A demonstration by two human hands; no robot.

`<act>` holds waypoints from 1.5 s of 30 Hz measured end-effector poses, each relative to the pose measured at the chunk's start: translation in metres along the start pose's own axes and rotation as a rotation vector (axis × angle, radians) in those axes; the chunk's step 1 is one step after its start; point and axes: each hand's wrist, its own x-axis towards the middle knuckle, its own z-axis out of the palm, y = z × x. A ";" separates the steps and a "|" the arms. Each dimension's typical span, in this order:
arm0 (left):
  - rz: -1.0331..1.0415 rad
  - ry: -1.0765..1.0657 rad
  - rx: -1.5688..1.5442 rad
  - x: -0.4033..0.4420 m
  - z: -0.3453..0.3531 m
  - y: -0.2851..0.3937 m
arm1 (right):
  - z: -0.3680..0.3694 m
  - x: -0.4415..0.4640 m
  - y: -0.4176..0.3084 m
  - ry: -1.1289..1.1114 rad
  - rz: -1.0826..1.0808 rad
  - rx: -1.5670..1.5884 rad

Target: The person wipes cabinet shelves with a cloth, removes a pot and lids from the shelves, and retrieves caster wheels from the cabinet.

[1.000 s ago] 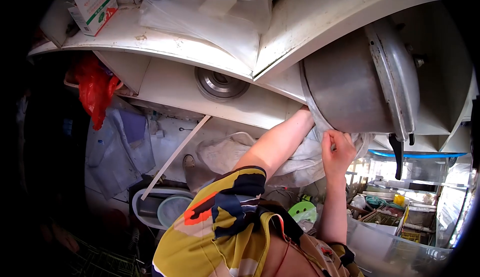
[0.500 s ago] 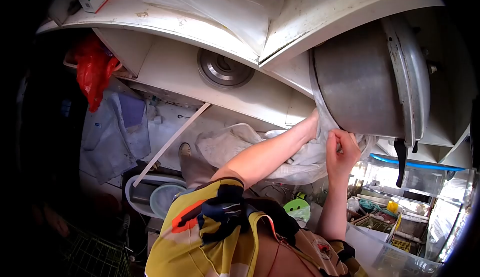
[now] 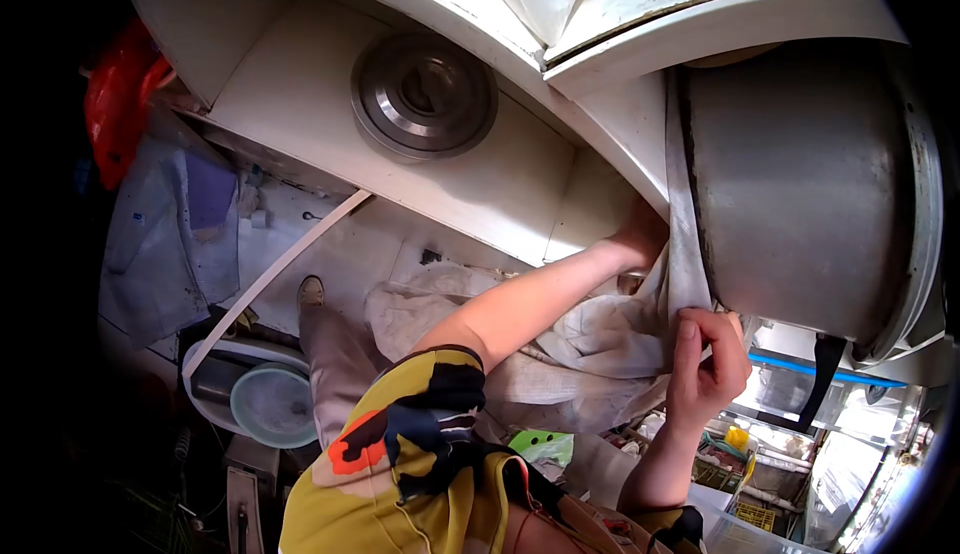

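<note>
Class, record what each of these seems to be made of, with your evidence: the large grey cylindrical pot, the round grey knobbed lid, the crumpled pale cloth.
Large grey cylindrical pot: metal, perhaps aluminium; dull sheen, dark staining.
Round grey knobbed lid: smooth metal, probably stainless steel; bright highlights on its rings.
Crumpled pale cloth: matt, woven-looking fabric, fibre unclear; soft folds.

The only view looks from the wearer's head, forward and down over both nearby arms.

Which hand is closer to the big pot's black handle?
Right. The right hand pinches the cloth beside the black handle; the left hand is farther away, partly hidden by the cloth.
</note>
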 end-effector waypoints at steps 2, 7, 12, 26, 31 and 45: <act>-0.015 0.085 0.104 0.019 -0.009 -0.018 | 0.002 0.000 0.001 0.004 -0.024 -0.005; -0.128 0.137 0.385 0.009 -0.050 -0.062 | 0.004 -0.001 0.012 0.022 -0.160 -0.036; 0.011 0.172 0.928 -0.011 -0.076 -0.137 | 0.000 -0.001 0.016 -0.011 -0.164 -0.029; -0.242 0.201 0.765 -0.113 -0.038 -0.087 | -0.003 -0.001 0.018 -0.057 -0.145 0.072; -0.461 0.093 0.661 -0.149 -0.030 -0.053 | -0.002 -0.001 0.015 -0.070 -0.123 0.077; -0.254 0.047 0.776 -0.064 -0.070 -0.139 | 0.010 0.000 0.019 -0.079 -0.075 0.072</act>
